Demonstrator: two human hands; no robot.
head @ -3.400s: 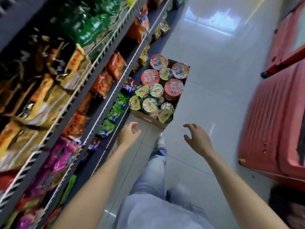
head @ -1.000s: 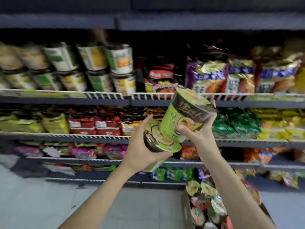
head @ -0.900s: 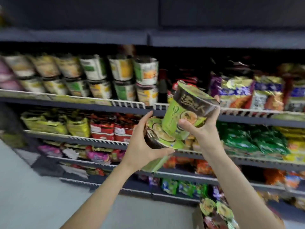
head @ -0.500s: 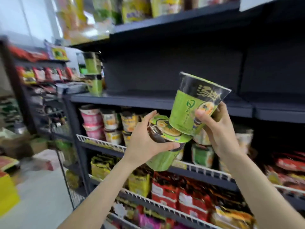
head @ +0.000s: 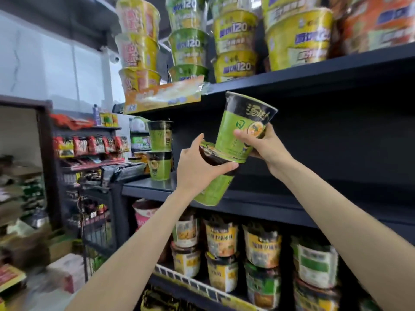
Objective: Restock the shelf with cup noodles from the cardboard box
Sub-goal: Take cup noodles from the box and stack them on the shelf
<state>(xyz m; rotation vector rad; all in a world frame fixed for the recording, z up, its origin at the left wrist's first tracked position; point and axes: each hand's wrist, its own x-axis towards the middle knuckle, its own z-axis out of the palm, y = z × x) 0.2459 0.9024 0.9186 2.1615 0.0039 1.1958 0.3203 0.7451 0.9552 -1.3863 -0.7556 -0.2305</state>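
Two green cups: left hand [head: 197,169] grips one [head: 213,187], right hand [head: 267,147] another [head: 242,129].

Both cups [head: 243,129] lifted from box height — now facing dark shelf [head: 280,205] (mid-level)

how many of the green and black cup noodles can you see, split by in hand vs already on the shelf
In the hands: 2, one gripped by the left hand (lower cup) and one by the right hand (upper cup).
On the dark shelf: 2, stacked at the left end (top cup, bottom cup).
Total: 4
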